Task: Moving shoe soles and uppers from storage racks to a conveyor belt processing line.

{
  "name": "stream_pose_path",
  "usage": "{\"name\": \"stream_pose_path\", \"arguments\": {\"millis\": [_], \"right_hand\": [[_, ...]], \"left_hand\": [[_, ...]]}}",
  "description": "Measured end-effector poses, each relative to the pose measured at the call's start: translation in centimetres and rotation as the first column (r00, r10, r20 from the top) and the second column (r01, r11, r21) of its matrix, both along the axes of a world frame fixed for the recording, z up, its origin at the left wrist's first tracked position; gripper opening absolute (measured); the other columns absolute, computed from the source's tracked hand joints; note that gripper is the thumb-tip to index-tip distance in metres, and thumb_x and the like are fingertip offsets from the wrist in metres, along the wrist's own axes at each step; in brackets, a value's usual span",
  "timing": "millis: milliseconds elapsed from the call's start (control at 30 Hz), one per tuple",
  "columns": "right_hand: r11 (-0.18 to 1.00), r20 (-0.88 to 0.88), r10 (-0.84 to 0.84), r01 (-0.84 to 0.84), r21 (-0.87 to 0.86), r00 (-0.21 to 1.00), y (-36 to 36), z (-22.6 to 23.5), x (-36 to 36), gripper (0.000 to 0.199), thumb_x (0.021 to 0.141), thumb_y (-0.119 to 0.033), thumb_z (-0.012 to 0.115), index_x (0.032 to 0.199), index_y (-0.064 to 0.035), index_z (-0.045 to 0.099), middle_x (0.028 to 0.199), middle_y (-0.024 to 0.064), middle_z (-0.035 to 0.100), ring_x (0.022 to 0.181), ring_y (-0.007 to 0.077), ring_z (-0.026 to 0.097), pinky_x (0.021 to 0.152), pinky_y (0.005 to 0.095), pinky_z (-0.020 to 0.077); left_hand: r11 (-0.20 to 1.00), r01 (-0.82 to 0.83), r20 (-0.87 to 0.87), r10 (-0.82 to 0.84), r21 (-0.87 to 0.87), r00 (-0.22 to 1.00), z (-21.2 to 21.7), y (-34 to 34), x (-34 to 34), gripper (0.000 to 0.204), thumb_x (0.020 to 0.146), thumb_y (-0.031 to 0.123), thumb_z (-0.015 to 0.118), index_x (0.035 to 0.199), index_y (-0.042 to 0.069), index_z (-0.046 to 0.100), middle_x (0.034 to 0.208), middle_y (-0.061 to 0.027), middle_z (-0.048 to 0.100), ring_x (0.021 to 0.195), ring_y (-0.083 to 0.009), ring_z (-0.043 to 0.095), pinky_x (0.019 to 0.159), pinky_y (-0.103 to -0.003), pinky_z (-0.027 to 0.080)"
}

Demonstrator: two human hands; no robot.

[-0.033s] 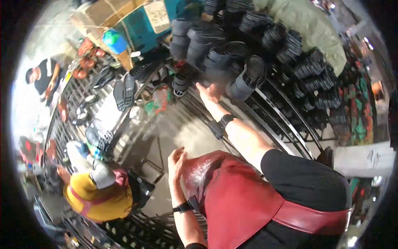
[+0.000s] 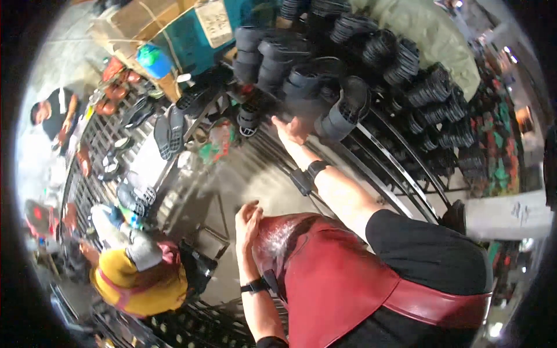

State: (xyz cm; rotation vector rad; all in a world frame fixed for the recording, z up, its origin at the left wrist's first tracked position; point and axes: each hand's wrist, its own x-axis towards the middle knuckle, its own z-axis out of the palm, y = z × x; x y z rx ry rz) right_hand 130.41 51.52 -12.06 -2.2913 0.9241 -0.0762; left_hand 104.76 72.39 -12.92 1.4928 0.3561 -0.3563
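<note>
Floor (image 2: 272,188) beneath hands (image 2: 292,131), right outstretched

A thick black shoe sole (image 2: 343,110) sits tilted beside silver rack rails (image 2: 396,162), gridded face showing; a second black sole (image 2: 248,120) lies leftward.

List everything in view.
soles: many, black, top centre and right
sole pair: one, dark grey, upper left
shoe shapes: several, brown, upper left
carton: one, brown, top left
panel: one, teal, top
sheet: one, pale green, top right
block: one, pale, right edge
people: at least two, yellow and black clothes, left
clutter: uncounted, mixed, left edge
apron: one, red, bottom
wristbands: two, black, centre and below
left hand: one, bare, beside apron
right hand: one, bare, near soles
</note>
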Motion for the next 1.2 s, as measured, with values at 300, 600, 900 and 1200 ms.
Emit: {"name": "stream_pose_path", "arguments": {"millis": [300, 600, 900, 1200], "right_hand": [[0.992, 0.508, 0.031, 0.036, -0.121, 0.861, 0.6, -0.5, -3.6, 0.054, 0.095, -0.048, 0.073, 0.126, -0.0034, 0.067, 0.115, 0.0216, 0.071, 0.105, 0.0344, 0.068, 0.091, 0.0438, 0.051], [0.843, 0.087, 0.446, -0.386, -0.376, 0.891, 3.3, 8.0, -21.7, 0.061, 0.09, -0.019, 0.073, 0.146, -0.0029, 0.055, 0.141, 0.0255, 0.057, 0.129, 0.0425, 0.055, 0.11, 0.0466, 0.0437], [0.87, 0.307, 0.483, -0.49, -0.057, 0.82, 3.9, 16.0, -21.1, 0.06, 0.108, -0.037, 0.049, 0.141, 0.013, 0.052, 0.141, 0.026, 0.06, 0.126, 0.0366, 0.058, 0.11, 0.0435, 0.0408], [0.235, 0.508, 0.416, -0.628, 0.742, 0.755, 17.7, 13.0, 1.7, 0.064, 0.105, -0.043, 0.058, 0.137, 0.0119, 0.055, 0.123, 0.0317, 0.067, 0.106, 0.0382, 0.07, 0.094, 0.0495, 0.0541]], "left_hand": [[0.838, -0.038, 0.568, -0.334, 0.544, 0.752, -1.4, -1.2, 21.6, 0.051, 0.083, 0.015, 0.076, 0.129, -0.001, 0.063, 0.115, -0.0182, 0.067, 0.106, -0.0347, 0.062, 0.099, -0.043, 0.049], [0.324, 0.176, 0.05, -0.584, 0.93, 0.81, -1.5, -4.3, 36.5, 0.083, 0.089, 0.034, 0.073, 0.152, -0.007, 0.038, 0.152, -0.0232, 0.048, 0.144, -0.0383, 0.044, 0.116, -0.049, 0.042], [0.79, 0.137, 0.26, -0.353, 0.598, 0.899, 5.9, 9.5, 35.8, 0.064, 0.071, 0.035, 0.084, 0.11, -0.007, 0.055, 0.11, -0.0281, 0.066, 0.103, -0.0445, 0.068, 0.09, -0.05, 0.057], [0.917, -0.4, -0.068, 0.398, -0.019, 0.915, 0.3, 28.5, 23.1, 0.071, 0.086, 0.037, 0.082, 0.14, -0.002, 0.057, 0.113, -0.0114, 0.071, 0.102, -0.0195, 0.067, 0.094, -0.034, 0.053]]}}
